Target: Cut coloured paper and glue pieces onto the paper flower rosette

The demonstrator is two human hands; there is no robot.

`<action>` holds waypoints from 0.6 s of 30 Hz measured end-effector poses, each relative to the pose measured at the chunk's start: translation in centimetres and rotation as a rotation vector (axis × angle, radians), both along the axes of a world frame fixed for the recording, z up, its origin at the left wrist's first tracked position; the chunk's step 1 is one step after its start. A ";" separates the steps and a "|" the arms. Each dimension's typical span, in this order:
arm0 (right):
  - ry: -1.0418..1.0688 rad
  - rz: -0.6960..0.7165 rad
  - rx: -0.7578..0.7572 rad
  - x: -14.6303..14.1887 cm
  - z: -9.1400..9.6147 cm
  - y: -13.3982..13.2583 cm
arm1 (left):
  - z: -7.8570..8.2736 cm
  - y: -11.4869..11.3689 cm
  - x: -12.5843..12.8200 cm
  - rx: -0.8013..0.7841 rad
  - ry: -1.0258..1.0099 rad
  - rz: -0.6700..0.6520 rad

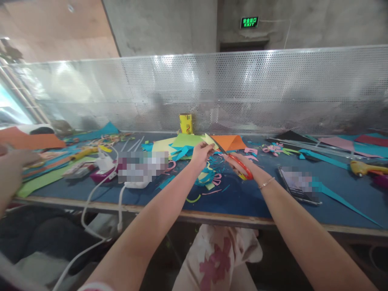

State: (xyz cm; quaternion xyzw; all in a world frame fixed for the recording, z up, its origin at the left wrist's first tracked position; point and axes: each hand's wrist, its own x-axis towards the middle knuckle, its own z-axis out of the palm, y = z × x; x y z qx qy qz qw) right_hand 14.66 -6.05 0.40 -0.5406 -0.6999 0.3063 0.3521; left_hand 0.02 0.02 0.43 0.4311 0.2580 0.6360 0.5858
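My left hand (201,155) pinches a pale yellow piece of paper (209,140) above the middle of the table. My right hand (250,164) is closed around the red handles of a pair of scissors (244,166). The blades point up and left, close to the paper; whether they touch it I cannot tell. Behind the hands lie a green sheet (188,140) and an orange sheet (228,142). Below them is a heap of blue, pink and yellow cut scraps (206,176). A curved green strip (193,199) rests near the front edge.
On the right are a phone (298,186), a blue paper strip (345,198) and a yellow glue gun (363,166). Leftward stand a white power strip (138,184) with cables and a purple box (104,174). Another person's hand (21,161) reaches in at far left. A perforated metal panel (242,89) borders the back.
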 end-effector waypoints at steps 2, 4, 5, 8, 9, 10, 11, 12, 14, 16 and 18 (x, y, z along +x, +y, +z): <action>-0.005 -0.004 -0.006 -0.1 0.2 -0.2 | 0.0 -0.1 0.0 -0.005 -0.002 0.002; -0.011 -0.002 0.000 -0.2 0.4 -0.3 | 0.1 -0.1 0.0 -0.016 -0.001 0.002; -0.016 0.001 0.009 -0.2 0.5 -0.4 | 0.1 -0.1 0.0 -0.022 0.001 0.002; -0.036 0.006 0.068 -0.2 0.8 -0.6 | 0.2 -0.2 -0.1 -0.031 0.008 -0.003; -0.041 0.008 0.089 -0.2 0.8 -0.6 | 0.2 -0.2 -0.1 -0.031 0.009 -0.006; -0.047 0.008 0.106 -0.2 0.8 -0.5 | 0.2 -0.2 -0.1 -0.031 0.008 -0.006; -0.055 0.007 0.116 -0.1 0.7 -0.4 | 0.2 -0.2 -0.1 -0.034 0.005 -0.005; -0.064 0.009 0.121 -0.1 0.6 -0.3 | 0.2 -0.3 -0.1 -0.038 0.003 -0.004; -0.073 0.012 0.120 0.1 0.1 0.0 | 0.3 -0.3 -0.1 -0.047 -0.002 -0.004; -0.064 0.010 0.126 0.2 -0.3 0.4 | 0.3 -0.3 -0.1 -0.055 -0.003 -0.010; -0.056 0.002 0.135 0.2 -0.5 0.6 | 0.3 -0.2 -0.1 -0.063 -0.005 -0.019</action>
